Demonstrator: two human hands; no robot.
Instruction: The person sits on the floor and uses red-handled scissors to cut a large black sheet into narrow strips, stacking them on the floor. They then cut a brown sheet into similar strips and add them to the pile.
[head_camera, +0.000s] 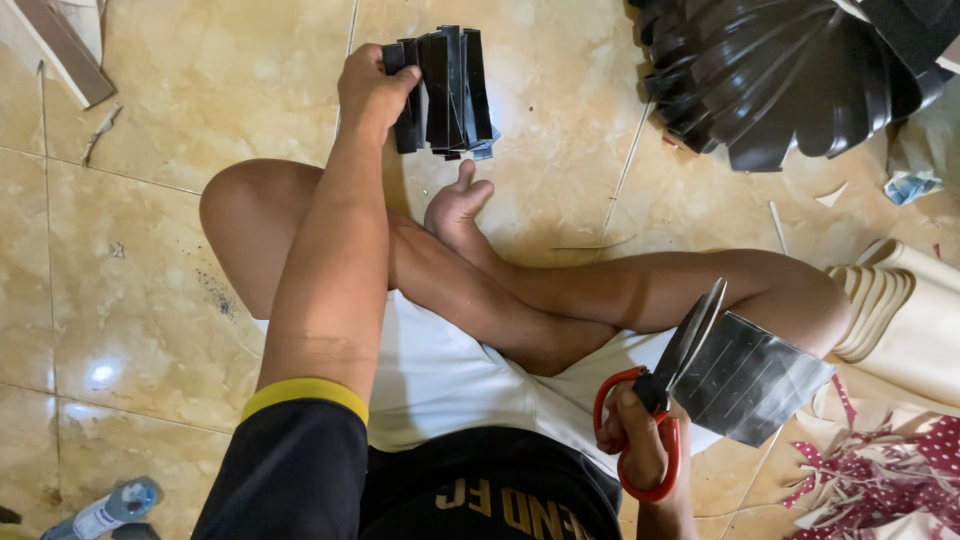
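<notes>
Scissors (668, 395), one red-handled pair, sit gripped in the right hand (632, 440) at lower right, beside one dark cut sheet (755, 380). Left hand (370, 90) at upper centre, fingers (398, 82) clamped on one bundle of black strips (450, 90) standing on the tiled floor (140, 270).

A glossy beige tiled floor (140, 300) fills most of the frame. In the upper right corner sits a big fanned heap of black curved pieces (790, 70). At the right edge lies a stack of cream-coloured curved pieces (900, 310), and below it, in the lower right corner, red polka-dot offcuts (890, 480). A clear plastic bottle (105, 512) lies at the lower left. A wooden strip (62, 45) crosses the upper left corner.
</notes>
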